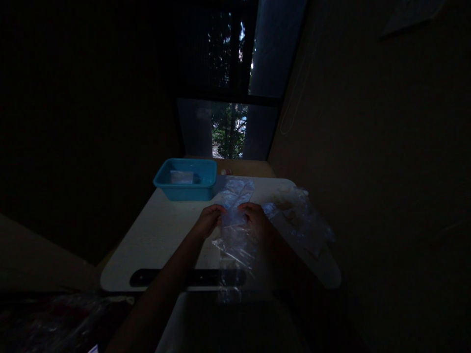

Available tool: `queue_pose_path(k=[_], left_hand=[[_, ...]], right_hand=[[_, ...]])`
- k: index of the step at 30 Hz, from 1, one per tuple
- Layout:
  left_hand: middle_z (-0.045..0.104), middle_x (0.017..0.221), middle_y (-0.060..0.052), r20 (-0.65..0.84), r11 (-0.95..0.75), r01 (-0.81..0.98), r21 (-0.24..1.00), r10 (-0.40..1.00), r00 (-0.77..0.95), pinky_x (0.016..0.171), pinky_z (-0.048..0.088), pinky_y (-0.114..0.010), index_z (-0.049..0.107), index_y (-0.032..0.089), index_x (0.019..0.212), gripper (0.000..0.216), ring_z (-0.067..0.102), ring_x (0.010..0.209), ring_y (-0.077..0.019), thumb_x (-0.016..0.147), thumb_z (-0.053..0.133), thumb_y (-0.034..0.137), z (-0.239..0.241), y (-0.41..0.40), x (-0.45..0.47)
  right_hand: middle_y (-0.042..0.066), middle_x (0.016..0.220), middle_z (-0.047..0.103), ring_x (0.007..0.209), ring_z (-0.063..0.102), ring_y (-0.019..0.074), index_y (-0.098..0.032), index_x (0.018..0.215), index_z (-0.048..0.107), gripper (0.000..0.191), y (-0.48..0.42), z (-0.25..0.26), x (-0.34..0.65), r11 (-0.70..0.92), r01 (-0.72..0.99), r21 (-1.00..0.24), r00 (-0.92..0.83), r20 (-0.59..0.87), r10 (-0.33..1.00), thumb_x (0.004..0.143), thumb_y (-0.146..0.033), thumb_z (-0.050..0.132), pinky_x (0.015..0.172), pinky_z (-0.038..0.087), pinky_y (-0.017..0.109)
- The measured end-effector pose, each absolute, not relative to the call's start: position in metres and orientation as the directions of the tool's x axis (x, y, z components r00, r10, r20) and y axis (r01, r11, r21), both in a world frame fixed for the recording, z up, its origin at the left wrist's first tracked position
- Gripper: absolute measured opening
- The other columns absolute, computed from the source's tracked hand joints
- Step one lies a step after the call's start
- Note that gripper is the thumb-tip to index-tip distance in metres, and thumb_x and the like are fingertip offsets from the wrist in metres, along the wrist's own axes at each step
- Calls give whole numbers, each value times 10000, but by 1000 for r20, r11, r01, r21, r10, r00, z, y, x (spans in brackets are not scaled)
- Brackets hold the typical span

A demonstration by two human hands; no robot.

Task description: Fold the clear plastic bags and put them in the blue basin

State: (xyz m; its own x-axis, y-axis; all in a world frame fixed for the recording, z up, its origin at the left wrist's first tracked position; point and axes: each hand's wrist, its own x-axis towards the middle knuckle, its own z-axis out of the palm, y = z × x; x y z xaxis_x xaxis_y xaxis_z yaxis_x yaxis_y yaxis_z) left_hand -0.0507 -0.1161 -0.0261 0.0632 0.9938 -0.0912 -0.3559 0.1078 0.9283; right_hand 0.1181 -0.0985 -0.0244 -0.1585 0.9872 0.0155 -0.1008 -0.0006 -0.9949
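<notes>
Here's the clear plastic bag (237, 240), right at the centre, held up over the middle of the desk (162, 230)! The left hand (209, 220) pinches it from the left, the right hand (256, 214) from the right, fingers closed on its edges near the far end. Neither hand is the nearer; the bag lies directly between them, and its long axis runs near to far, square across the line joining the two grips. The crinkled, shiny length trails from the fingers toward the near side, passing in front of a long dark inset (145, 277) at the desk's near edge.

Just beyond the knuckles, a crumpled plastic sheet (238, 189) lies on the desk; whether it joins the held bag, I can't tell. Out to the right, there's a loose heap of clear plastic (300, 211), near the right forearm. Far left, a blue plastic basin (187, 193) stands on the desk, with a pale flat packet (181, 177) inside. Past the far edge sits a small red-and-white object (226, 172), too dim to name, and behind it all a window (230, 130) shows trees in an otherwise very dark room.
</notes>
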Motion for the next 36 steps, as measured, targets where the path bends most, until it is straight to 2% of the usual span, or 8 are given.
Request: queue_pose_path(k=[8, 16, 20, 24, 27, 30, 32, 36], left_hand=[[414, 405, 50, -73, 91, -353, 931, 995, 63, 376, 233, -165, 531, 149, 516, 23, 357, 367, -46, 504, 533, 130, -24, -117, -50], [442, 452, 35, -82, 107, -401, 910, 994, 79, 373, 254, -168, 541, 132, 532, 98, 378, 394, -47, 520, 581, 220, -22, -117, -52], [440, 432, 41, -87, 98, -346, 933, 995, 46, 373, 251, -174, 518, 134, 525, 258, 366, 376, -42, 553, 647, 355, -24, -117, -49], [436, 425, 61, -51, 64, -291, 955, 997, 53, 374, 234, -166, 532, 131, 575, 269, 353, 366, -31, 497, 703, 324, -26, -118, -47], [467, 463, 79, -56, 66, -295, 953, 998, 42, 380, 249, -163, 562, 150, 764, 352, 370, 367, -32, 470, 719, 263, -26, -119, -47], [497, 487, 80, -72, 79, -293, 953, 997, 35, 387, 259, -168, 543, 165, 947, 516, 387, 369, -40, 474, 726, 258, -26, -118, -47], [526, 507, 54, -76, 82, -309, 948, 997, 32, 409, 295, -180, 570, 142, 910, 473, 425, 400, -55, 490, 718, 301, -26, -117, -47], [606, 606, -26, -56, 68, -360, 931, 998, 43, 513, 391, -233, 613, 110, 711, 319, 525, 525, -112, 522, 688, 357, -30, -115, -46]], right_hand=[[-58, 390, 434, 381, 356, 63, -161, 602, 612, 146, -96, -26, 119, -57, -107, -993, -150, -41, 988, 514, -247, 534, 396, 227, 204], [-39, 387, 454, 366, 374, 72, -161, 501, 556, 145, -90, -23, 112, -254, -113, -961, -111, -241, 964, 552, -294, 527, 401, 264, 222], [-43, 399, 440, 363, 353, 66, -164, 521, 560, 240, -92, -25, 117, -129, -89, -988, -114, -118, 986, 622, -373, 501, 401, 244, 227], [-63, 377, 373, 374, 333, 54, -168, 454, 479, 246, -95, -29, 120, 34, -32, -999, -147, 39, 988, 606, -345, 558, 409, 225, 222], [-74, 383, 360, 369, 317, 48, -166, 506, 499, 204, -95, -29, 120, 63, -48, -997, -167, 70, 983, 595, -335, 569, 398, 216, 216], [-88, 400, 386, 355, 317, 50, -161, 724, 568, 229, -93, -29, 119, 7, -100, -995, -146, 22, 989, 559, -319, 583, 378, 215, 206], [-89, 414, 406, 355, 335, 54, -159, 832, 566, 327, -91, -30, 118, -29, -129, -991, -133, -12, 991, 547, -317, 587, 371, 232, 202], [-77, 443, 422, 367, 355, 53, -154, 850, 572, 346, -92, -31, 118, -27, -154, -988, -127, -7, 992, 564, -349, 579, 370, 253, 194]])
